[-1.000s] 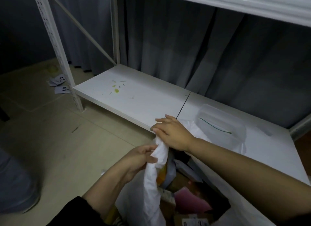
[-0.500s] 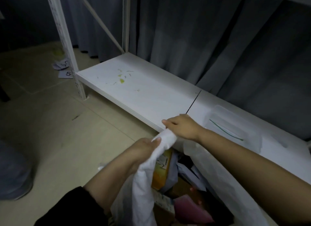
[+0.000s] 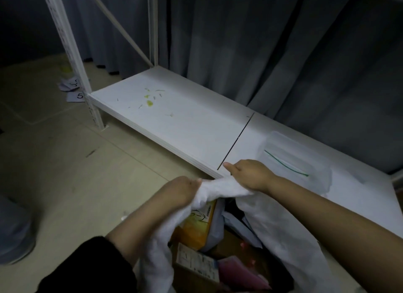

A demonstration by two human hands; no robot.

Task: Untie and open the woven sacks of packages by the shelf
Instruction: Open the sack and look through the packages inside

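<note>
Gripping white woven sack (image 3: 157, 255) rim, both hands' fingers (image 3: 236, 171) curled, mouth open, packages (image 3: 197, 225) showing

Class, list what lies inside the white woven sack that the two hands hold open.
Inside the white woven sack: an orange packet, a labelled cardboard box, a pink parcel and grey mailers. Anything deeper is hidden by these and the sack's folds.

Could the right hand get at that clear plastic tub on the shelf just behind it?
Probably yes. The clear plastic tub sits on the shelf just behind the right hand, nothing between them. But that hand's grip is on the white sack, so it must let go first.
</note>
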